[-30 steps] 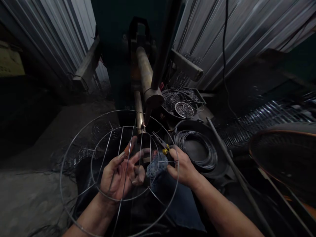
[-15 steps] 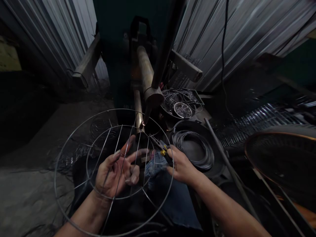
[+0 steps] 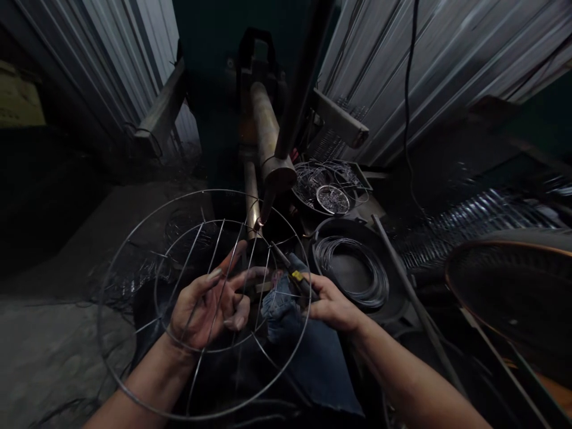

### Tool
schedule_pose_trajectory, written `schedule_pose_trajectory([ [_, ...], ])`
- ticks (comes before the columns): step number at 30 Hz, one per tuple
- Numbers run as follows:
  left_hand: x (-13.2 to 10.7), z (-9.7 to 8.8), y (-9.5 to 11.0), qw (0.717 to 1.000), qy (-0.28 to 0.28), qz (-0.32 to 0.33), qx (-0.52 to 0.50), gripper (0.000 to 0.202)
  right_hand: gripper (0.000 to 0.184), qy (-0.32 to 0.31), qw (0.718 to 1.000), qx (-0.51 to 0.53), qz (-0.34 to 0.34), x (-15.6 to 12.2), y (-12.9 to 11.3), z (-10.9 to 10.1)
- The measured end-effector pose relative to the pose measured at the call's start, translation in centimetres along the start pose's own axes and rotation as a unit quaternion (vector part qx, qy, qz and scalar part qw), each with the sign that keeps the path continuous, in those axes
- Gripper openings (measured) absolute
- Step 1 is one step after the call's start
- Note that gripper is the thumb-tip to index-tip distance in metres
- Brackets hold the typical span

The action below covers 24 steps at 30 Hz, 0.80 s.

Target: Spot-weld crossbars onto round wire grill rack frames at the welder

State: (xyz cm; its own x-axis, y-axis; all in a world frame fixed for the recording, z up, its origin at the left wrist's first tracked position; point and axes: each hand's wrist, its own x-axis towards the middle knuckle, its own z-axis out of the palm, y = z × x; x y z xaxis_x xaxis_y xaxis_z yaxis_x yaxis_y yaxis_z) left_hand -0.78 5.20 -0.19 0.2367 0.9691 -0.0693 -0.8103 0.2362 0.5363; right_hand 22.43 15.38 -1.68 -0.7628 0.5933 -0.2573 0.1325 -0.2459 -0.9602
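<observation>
Just rolled needle-nose pliers [image 3: 297, 276] edge-on, fingers of right hand [image 3: 333, 304] wrapped around handles, nose close to round wire rack [image 3: 228, 274]. Spreads left hand [image 3: 208, 307] loosely under rack, not visibly gripping. Keeps rack's far side near spot-welder electrode tip [image 3: 260, 223]; probably means adjusting position there.

Wire rack [image 3: 204, 351] silver-gry, ring-&-stripe patt.; pliers [image 3: 298, 277] dk w/ yel patch; near jeans [image 3: 322, 360] blue; far R wall [image 3: 379, 71] lt gry, ribbed.
</observation>
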Motion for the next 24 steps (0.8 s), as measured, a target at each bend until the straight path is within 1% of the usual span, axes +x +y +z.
schedule_pose_trajectory([
  [1, 0.0, -0.1, 0.0, 1.0, -0.01, -0.003, -0.004, 0.064, 0.032, -0.009, 0.997, 0.068, 0.018, -0.1, 0.2, 0.0],
  [3, 0.0, -0.3, 0.0, 0.999, -0.027, -0.012, -0.013, 0.063, 0.034, -0.032, 0.985, 0.168, 0.03, -0.2, 0.5, 0.0],
  [5, -0.1, -0.6, -0.2, 0.999, -0.035, -0.018, -0.019, 0.063, 0.035, -0.061, 0.97, 0.233, 0.033, -0.2, 0.9, 0.1],
  [6, -0.1, -0.7, -0.3, 0.999, -0.035, -0.018, -0.02, 0.063, 0.035, -0.066, 0.967, 0.245, 0.035, -0.2, 1.0, 0.1],
  [8, -0.1, -0.9, -0.4, 0.999, -0.029, -0.015, -0.018, 0.063, 0.035, -0.045, 0.973, 0.222, 0.037, 0.0, 1.2, -0.1],
  [11, -0.1, -0.9, -0.2, 1.0, -0.021, -0.01, -0.02, 0.064, 0.032, 0.0, 0.99, 0.136, 0.036, 0.3, 0.8, -0.8],
  [14, -0.2, -0.6, 0.7, 1.0, -0.003, 0.014, -0.027, 0.068, 0.031, -0.002, 0.997, 0.073, 0.029, 0.2, -0.3, -1.5],
  [17, -0.4, -0.1, 1.7, 0.997, 0.028, 0.045, -0.05, 0.068, 0.036, 0.003, 0.999, 0.036, 0.026, -1.2, -1.1, -2.0],
  [19, -0.4, 0.2, 2.1, 0.996, 0.046, 0.048, -0.063, 0.068, 0.038, 0.021, 0.999, 0.014, 0.045, -3.1, -0.7, -2.6],
  [21, -0.4, 0.6, 2.3, 0.995, 0.057, 0.042, -0.065, 0.07, 0.033, 0.069, 0.995, -0.007, 0.069, -5.7, 0.7, -3.7],
  [22, -0.5, 0.7, 2.2, 0.995, 0.064, 0.039, -0.067, 0.072, 0.03, 0.117, 0.99, -0.023, 0.077, -7.2, 1.7, -4.3],
  [23, -0.5, 0.8, 2.2, 0.994, 0.076, 0.038, -0.073, 0.073, 0.027, 0.183, 0.978, -0.05, 0.085, -8.9, 2.8, -5.0],
  [24, -0.5, 0.7, 2.3, 0.992, 0.091, 0.036, -0.082, 0.073, 0.024, 0.26, 0.955, -0.101, 0.106, -10.6, 4.0, -5.9],
])
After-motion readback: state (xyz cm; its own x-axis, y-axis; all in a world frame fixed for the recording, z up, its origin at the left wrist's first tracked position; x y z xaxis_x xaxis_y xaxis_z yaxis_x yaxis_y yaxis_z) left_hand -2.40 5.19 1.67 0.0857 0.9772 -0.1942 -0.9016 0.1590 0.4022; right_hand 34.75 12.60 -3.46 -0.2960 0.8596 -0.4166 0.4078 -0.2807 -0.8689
